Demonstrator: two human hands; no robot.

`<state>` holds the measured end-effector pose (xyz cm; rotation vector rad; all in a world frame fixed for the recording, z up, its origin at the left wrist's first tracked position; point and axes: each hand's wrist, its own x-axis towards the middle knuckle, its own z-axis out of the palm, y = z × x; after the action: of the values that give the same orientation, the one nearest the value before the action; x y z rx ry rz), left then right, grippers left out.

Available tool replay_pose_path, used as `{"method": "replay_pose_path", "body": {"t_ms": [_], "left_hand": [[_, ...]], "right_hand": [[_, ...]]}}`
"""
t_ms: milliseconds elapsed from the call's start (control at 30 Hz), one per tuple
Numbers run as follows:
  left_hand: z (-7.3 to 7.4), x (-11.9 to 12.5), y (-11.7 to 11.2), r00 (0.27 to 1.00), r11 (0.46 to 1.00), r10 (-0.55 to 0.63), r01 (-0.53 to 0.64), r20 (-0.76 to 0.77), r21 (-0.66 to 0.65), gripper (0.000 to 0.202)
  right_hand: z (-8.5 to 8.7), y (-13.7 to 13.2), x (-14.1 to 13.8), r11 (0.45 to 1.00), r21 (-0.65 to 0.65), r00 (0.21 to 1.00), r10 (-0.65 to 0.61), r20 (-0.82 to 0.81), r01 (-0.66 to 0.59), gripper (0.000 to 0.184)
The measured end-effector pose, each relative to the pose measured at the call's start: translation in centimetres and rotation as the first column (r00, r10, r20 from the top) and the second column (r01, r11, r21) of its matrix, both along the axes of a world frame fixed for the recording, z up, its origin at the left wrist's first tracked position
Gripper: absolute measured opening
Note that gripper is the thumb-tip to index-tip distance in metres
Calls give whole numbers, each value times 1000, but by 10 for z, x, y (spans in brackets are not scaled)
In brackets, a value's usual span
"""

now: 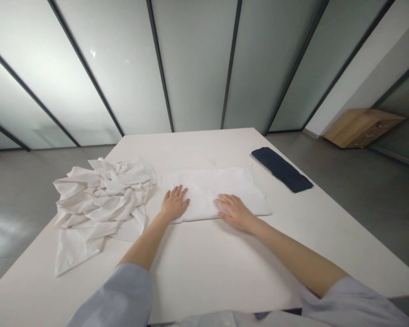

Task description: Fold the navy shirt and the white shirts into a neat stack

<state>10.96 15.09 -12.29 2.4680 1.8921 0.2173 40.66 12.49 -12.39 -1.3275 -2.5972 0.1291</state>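
A white cloth, folded into a flat rectangle, lies in front of me in the middle of the table. My left hand rests on its left part, palm down with the fingers spread. On the near right part of the same cloth is my right hand, flat and slightly blurred, its fingers stretched out toward the left. Neither hand grips anything. The undersides of both palms are hidden.
A crumpled heap of white fabric lies at the left, draped to the table's edge. A folded dark blue cloth sits near the right edge of the white table. Beyond stand frosted panels and a wooden cabinet.
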Motion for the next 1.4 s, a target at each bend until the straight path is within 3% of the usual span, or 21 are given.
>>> {"method": "replay_pose_path", "body": {"t_ms": [133,333,500,633,700,767,867,967,1067,1233,1400], "left_hand": [[-1,2,-2,999,999,40,-40,-18,-5,55],[3,2,-10,997,1000,-4,2,-73,-31,67],[13,15,-31,992,1000,7,-8,-125,-4,73],[30,31,-40,989,994,-67,56,-129,-91,61],[37,37,-35,990,986,-117,106,-77,-129,51],[41,41,-24,992,990,-128,127,-17,-68,48],[37,42,-3,985,985,-171,171,1,36,54],[24,42,10,966,966,-257,256,-25,-19,56],[9,45,11,969,968,-246,245,-26,-49,56],[-5,54,-1,997,997,-79,79,8,-21,59],[10,49,15,998,999,37,-34,58,-41,59]], "right_hand": [[-8,-8,-8,999,-37,998,-27,59,29,57],[-7,25,15,992,-18,985,-122,124,125,56],[-7,58,35,980,3,970,-196,141,198,54],[2,92,47,875,46,868,-484,110,482,58],[7,102,46,826,80,824,-563,62,559,58],[8,100,37,839,100,843,-538,2,535,57],[2,76,16,892,73,895,-445,-28,446,57],[-8,44,-4,916,0,916,-400,33,400,60],[-12,28,-10,930,-39,929,-360,81,364,63],[-2,51,-1,962,-28,959,-267,91,271,57],[1,77,9,917,27,917,-398,-1,398,49]]}}
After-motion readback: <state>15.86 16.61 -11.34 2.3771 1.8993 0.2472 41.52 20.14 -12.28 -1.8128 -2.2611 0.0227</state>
